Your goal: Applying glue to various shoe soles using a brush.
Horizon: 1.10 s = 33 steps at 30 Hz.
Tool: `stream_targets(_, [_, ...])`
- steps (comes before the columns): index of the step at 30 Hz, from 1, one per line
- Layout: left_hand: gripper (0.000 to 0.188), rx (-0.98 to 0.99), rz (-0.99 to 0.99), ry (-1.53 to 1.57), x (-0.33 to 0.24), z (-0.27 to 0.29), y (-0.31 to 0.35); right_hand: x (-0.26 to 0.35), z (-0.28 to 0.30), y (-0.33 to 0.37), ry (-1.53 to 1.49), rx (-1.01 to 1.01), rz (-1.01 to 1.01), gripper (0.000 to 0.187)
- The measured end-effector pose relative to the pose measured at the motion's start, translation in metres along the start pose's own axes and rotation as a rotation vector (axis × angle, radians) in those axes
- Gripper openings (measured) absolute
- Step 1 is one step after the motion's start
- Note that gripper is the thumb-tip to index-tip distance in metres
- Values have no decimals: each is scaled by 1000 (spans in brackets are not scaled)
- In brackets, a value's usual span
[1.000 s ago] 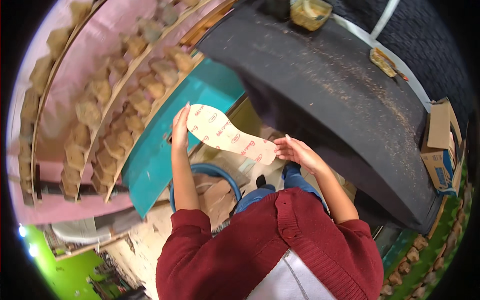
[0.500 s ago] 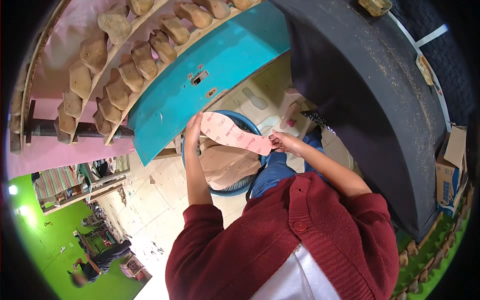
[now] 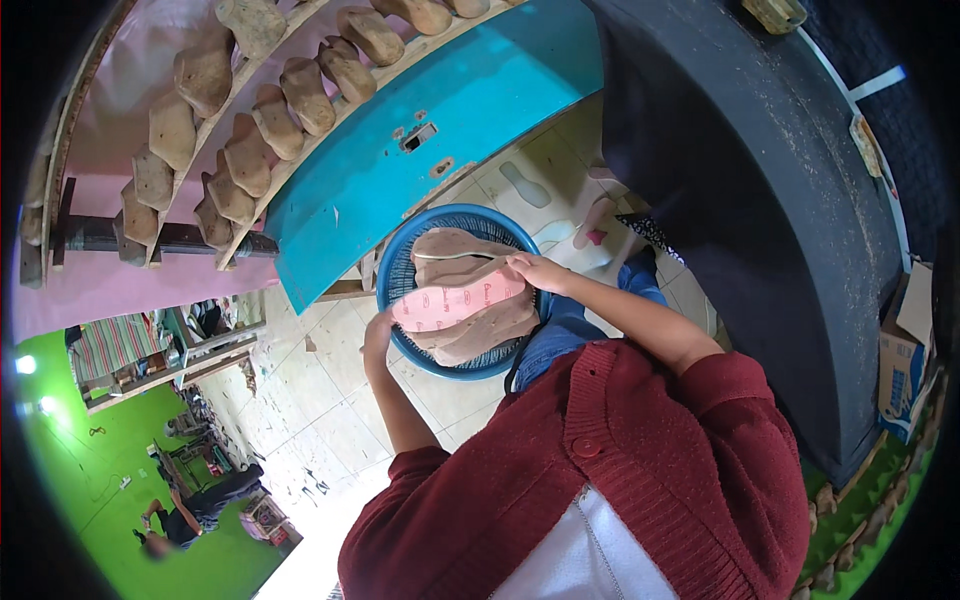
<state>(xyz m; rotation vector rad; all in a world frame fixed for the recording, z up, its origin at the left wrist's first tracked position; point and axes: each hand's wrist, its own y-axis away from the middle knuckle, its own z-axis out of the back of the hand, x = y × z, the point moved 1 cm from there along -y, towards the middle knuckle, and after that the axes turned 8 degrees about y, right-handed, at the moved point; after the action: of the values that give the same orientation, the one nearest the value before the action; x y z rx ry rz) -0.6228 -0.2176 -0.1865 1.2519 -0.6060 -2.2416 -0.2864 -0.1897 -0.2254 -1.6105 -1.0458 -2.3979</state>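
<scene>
- I have the right hand point(image 3: 540, 272) closed on the narrow end of a pale, red-printed insole point(image 3: 445, 307), probably because gripping the ends keeps the printed face unobstructed.
- The left hand point(image 3: 376, 335) meets the wide end; on my feed its fingers are too blurred for me to tell whether they pinch or merely support it.
- That insole lies over the blue basket point(image 3: 465, 374), between the hands; I can't tell if it touches the brown pieces point(image 3: 495, 328) inside.
- The basket stands on the floor beside the wearer's legs, I judge to keep its contents within reach.
- My count: two hands, one printed insole, one basket, one cardboard box point(image 3: 900, 355), one other person point(image 3: 185, 525) in the background.
- I see at least three flat sole shapes point(image 3: 524, 185) on the floor, and more than a dozen wooden lasts point(image 3: 305, 97) along the shelves; overlap stops me counting the basket's pieces.
</scene>
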Motion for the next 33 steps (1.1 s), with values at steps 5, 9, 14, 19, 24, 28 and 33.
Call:
stream_targets(5, [52, -140, 421, -696, -31, -6, 5, -29, 25, 7, -30, -91, 27, 40])
stream_targets(9, [46, -242, 0, -624, -104, -35, 6, -52, 56, 32, -43, -380, 18, 43])
stream_targets(14, [40, -58, -465, -669, -184, -121, 8, -51, 98, 69, -88, -481, -4, 41])
stream_targets(19, [40, 35, -699, -633, -240, -189, 43, 12, 136, 134, 49, -644, 125, 37])
stream_targets(24, [39, 178, -977, -608, -294, -256, 97, 19, 178, 219, 223, -974, 202, 35])
stream_targets(28, [38, 201, -1213, -564, -334, -304, 143, 26, 200, 302, 221, -1215, 204, 32])
stream_targets(33, [36, 263, -1448, -512, -379, -373, 224, -5, 215, 418, 208, -1505, 122, 31])
